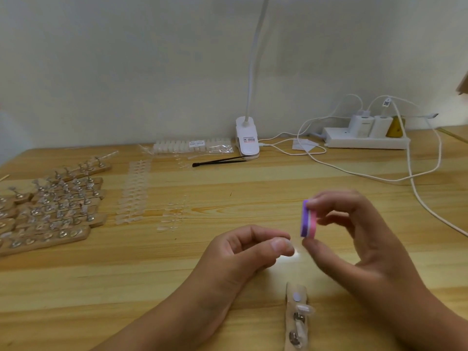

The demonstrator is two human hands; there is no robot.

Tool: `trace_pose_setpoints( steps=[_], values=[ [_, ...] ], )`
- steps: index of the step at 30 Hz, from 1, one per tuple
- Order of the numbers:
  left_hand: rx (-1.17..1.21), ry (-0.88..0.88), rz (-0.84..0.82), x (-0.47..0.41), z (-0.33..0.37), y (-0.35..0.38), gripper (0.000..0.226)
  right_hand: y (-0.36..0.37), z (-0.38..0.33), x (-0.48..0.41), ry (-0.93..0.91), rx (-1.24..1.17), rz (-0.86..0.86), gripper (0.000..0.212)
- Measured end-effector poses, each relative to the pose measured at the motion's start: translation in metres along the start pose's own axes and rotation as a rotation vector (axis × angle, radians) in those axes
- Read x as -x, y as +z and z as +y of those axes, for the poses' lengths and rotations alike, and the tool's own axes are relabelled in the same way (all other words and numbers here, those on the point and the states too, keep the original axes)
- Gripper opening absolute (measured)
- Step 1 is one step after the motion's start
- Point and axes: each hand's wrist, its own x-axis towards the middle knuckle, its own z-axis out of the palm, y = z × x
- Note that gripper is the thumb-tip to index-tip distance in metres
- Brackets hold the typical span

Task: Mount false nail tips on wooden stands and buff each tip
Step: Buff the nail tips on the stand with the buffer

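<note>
Holding a pink and purple buffer block (308,219) upright above the wooden table (228,274), our right hand (359,239) pinches it, thumb below and fingertips on top. Our left hand (243,252) presses thumb and forefinger together on what seems a clear nail tip (293,251), blurred, just beside the block. To buff well, we judge, we should lay the tip's curved back against the block's face and stroke lightly, gripping only its base. A wooden stand (296,320) lies below the hands, carrying one mounted tip (305,309). Many filled stands (50,209) sit far left.
</note>
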Motion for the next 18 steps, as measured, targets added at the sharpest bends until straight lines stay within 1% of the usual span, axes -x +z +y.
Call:
trace_pose_setpoints(
  steps=[2,5,7,10,12,14,15,16,18],
  values=[
    [-0.014,0.003,0.004,0.001,0.000,0.001,0.034,-0.003,0.000,-0.001,-0.015,0.030,-0.021,0.036],
    [0.000,0.022,0.008,0.000,0.000,0.002,0.031,0.000,-0.004,0.003,-0.168,0.120,-0.110,0.033],
    [0.064,0.018,0.040,-0.001,-0.001,0.000,0.032,0.004,-0.007,0.009,-0.267,0.202,-0.153,0.033],
    [0.081,0.004,0.046,-0.002,0.000,-0.001,0.032,0.006,-0.009,0.013,-0.327,0.264,-0.147,0.033],
    [0.035,0.011,0.021,0.000,0.000,0.000,0.033,0.006,-0.007,0.006,-0.250,0.147,-0.102,0.033],
    [-0.031,0.019,-0.014,0.002,0.000,0.000,0.031,0.002,0.000,-0.004,-0.071,-0.016,0.003,0.033],
    [-0.054,0.020,-0.025,0.003,0.000,0.000,0.030,-0.001,0.002,-0.007,0.014,-0.062,0.048,0.034],
    [-0.059,0.021,-0.030,0.003,0.000,0.000,0.030,-0.005,0.005,-0.009,0.062,-0.066,0.073,0.036],
    [-0.040,0.023,-0.025,0.003,0.000,0.000,0.031,-0.008,0.007,-0.008,0.046,-0.013,0.055,0.037]
  ],
)
